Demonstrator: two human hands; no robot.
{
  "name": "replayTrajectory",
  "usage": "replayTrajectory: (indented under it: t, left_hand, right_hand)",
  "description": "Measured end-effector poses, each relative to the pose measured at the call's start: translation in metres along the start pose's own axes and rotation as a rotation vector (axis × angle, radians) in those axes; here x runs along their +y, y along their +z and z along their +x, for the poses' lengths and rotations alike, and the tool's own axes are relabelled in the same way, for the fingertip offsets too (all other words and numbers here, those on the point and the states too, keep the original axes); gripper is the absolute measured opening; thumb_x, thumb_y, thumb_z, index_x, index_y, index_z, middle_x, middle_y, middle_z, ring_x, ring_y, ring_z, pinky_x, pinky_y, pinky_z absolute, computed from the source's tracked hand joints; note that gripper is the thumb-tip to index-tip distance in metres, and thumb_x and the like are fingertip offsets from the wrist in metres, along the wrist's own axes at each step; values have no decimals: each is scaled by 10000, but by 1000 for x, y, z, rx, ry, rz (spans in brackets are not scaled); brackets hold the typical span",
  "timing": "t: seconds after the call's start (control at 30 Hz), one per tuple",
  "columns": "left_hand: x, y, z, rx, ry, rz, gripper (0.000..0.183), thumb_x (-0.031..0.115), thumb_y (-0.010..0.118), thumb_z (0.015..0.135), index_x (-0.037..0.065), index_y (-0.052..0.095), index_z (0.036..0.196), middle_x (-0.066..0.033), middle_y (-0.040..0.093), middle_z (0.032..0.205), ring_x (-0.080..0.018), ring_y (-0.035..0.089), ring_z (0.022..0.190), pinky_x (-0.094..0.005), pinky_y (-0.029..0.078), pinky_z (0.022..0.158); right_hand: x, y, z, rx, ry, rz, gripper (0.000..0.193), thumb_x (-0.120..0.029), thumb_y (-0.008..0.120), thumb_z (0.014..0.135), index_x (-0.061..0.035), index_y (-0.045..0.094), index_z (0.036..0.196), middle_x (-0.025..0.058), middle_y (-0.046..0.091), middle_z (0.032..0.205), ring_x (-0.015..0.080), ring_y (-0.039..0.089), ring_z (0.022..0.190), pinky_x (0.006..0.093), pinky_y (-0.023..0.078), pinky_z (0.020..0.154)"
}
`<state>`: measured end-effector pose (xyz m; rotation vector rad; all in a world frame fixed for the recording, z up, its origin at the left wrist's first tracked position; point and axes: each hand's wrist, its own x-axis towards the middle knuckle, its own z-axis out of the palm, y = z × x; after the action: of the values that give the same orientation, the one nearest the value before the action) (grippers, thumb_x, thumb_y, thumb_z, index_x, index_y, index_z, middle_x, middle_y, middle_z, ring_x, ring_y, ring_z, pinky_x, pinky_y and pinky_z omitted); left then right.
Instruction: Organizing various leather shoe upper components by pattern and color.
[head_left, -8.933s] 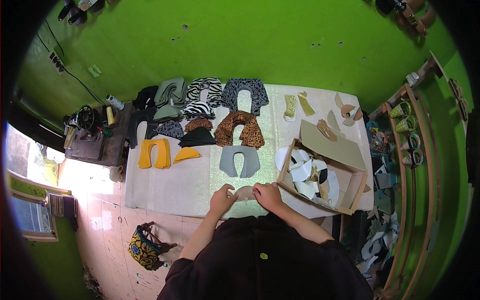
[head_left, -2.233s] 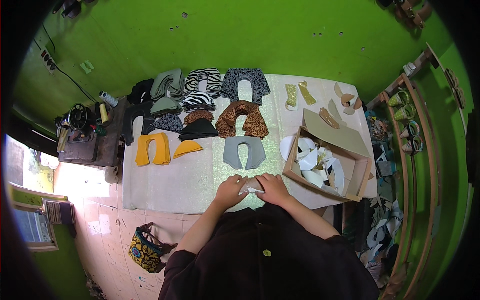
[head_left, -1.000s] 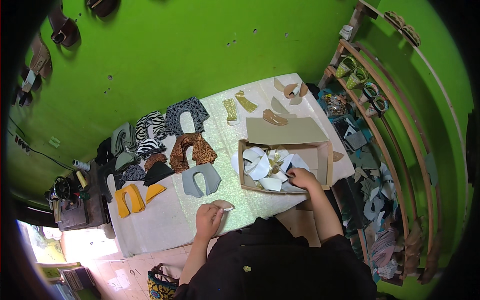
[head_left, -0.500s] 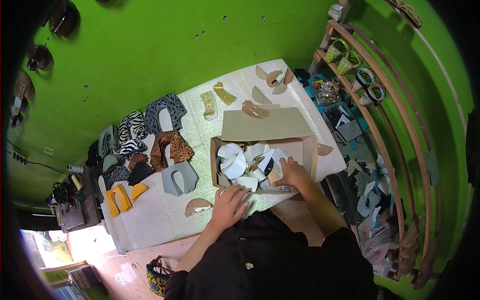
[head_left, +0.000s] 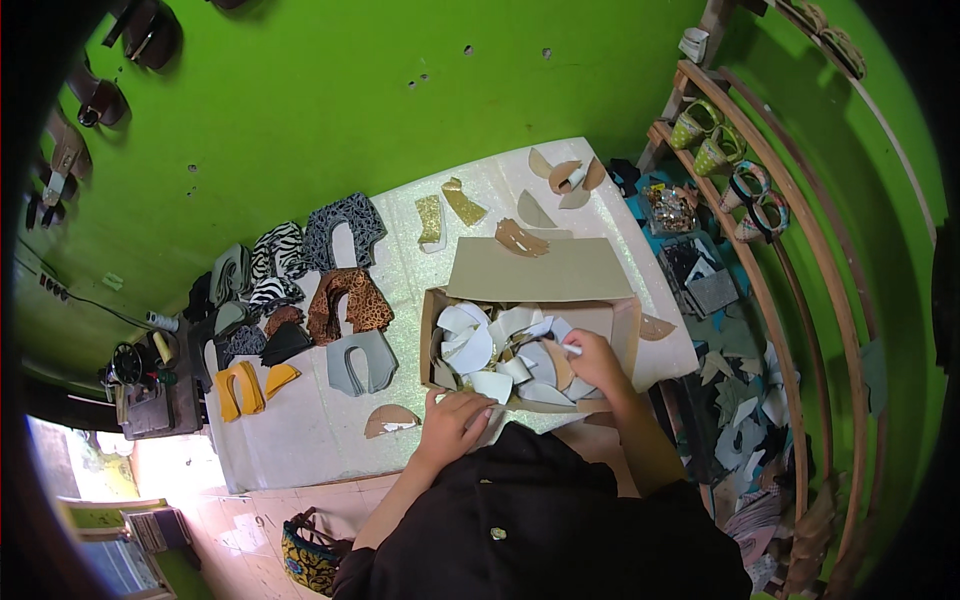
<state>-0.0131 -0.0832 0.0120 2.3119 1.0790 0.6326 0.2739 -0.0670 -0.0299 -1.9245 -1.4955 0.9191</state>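
An open cardboard box (head_left: 628, 335) stands on the white table, its flap (head_left: 530, 268) folded back. Curved white, grey and tan cut pieces (head_left: 468, 335) fill much of it. Over the right part of the box, my right hand (head_left: 597, 362) is closed with a small white piece (head_left: 572, 349) showing at its fingertips. Most of that piece is hidden by the fingers. My left hand (head_left: 455, 422) lies at the box's near left edge, fingers stretched out and nothing seen in them. Beside it is a tan half-round piece with white patches (head_left: 392, 420).
Stacks of cut pieces lie to the left: grey (head_left: 362, 365), leopard-patterned (head_left: 348, 305), zebra-striped (head_left: 278, 250) and yellow (head_left: 238, 390). Gold pieces (head_left: 462, 202) and tan half-rounds (head_left: 565, 178) lie at the back. A wooden shoe rack (head_left: 780, 240) stands on the right, beside piled scraps (head_left: 735, 410).
My right hand has gone from spread fingers among the pieces to a closed grip on a white piece. My left hand stays by the near edge. The whole view has shifted slightly.
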Motion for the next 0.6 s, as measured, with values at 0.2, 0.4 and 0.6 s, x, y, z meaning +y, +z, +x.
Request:
replayTrajectory:
  t: [0.2,0.4,0.6]
  left_hand:
    - [10,-9,26,-1,-224,-353,197,188,611,845,94,646,1015,-73,644,926,-183,598,903,-313,404,827]
    - [24,18,76,-157,-334,-879,546,279,675,827,12,457,1251,-126,554,1126,-172,562,966,-284,438,833]
    - [10,23,85,-238,-607,-1042,417,357,524,925,-13,548,1116,-75,603,978,-130,556,896,-274,437,829]
  right_hand:
    - [-8,-28,6,-68,-10,406,241,-72,641,785,22,570,995,78,607,873,122,582,753,271,491,630]
    - [-65,-5,-11,-274,-71,775,259,-93,616,842,4,536,1068,69,585,970,114,567,857,247,468,743]
    - [-63,-16,-6,-345,14,932,260,-12,540,839,-14,531,1099,37,594,980,86,556,859,223,447,763]
